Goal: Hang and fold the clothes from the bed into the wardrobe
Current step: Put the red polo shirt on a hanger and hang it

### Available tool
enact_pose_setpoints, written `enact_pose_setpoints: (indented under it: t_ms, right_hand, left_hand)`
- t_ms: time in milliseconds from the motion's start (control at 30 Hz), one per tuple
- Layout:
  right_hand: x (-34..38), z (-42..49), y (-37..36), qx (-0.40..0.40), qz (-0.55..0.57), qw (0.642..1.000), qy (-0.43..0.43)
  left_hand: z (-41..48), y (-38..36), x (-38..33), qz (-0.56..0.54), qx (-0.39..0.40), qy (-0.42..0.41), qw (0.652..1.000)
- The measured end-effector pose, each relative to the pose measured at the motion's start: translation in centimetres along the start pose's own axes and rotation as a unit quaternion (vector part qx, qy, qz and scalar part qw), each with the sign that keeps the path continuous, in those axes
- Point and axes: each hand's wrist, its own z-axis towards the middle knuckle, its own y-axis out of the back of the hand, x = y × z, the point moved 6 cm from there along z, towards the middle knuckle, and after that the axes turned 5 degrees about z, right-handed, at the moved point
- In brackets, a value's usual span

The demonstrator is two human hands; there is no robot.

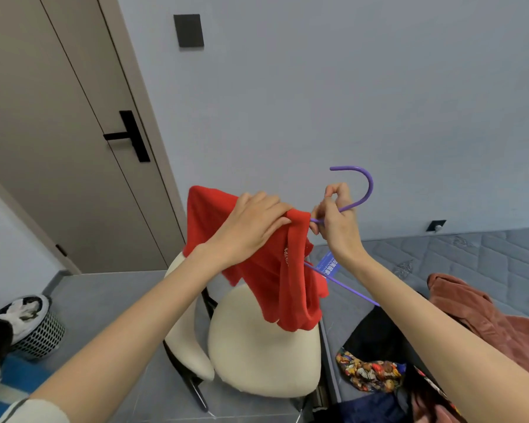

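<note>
We are gripping the red top (275,270) with our left hand (251,227). Just beside it, our right hand (336,215) is pinching the hanger (359,190) neck.

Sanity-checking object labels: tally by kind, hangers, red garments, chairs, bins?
Hangers: 1, the purple hanger
Red garments: 1, the red garment on it
Chairs: 1, the cream chair
Bins: 1, the mesh bin
Total: 4

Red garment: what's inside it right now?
The purple hanger: its hook and neck stick out by the right hand, one arm pokes out below. Its other arm is hidden by the red garment.
</note>
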Motion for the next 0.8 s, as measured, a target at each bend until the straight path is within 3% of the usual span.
enact_pose_setpoints:
  t_ms: [200,333,433,667,800]
  right_hand:
    - [0.4,0.5,-0.1,0.017,-0.058,0.998,-0.020]
    - [-0.5,-0.1,0.9,0.120,-0.188,0.975,-0.017]
    - [-1.3,-0.8,1.8,0.092,-0.151,0.984,-0.027]
    - [-1.1,-1.6,-0.5,0.100,-0.078,0.991,-0.045]
    - [-0.1,-1.9,-0.4,0.056,-0.102,0.993,0.016]
  left_hand:
    - [0.4,1.3,-0.3,-0.001,-0.022,0.009,1.000]
    - [-0.1,1.5,4.1,-0.025,-0.031,0.121,0.992]
    - [-0.8,1.0,5.5,-0.072,-0.039,0.168,0.982]
    - [-0.9,1.8,4.5,-0.072,-0.065,0.127,0.987]
    - [-1.2,2.4,5.1,-0.089,-0.073,0.112,0.987]
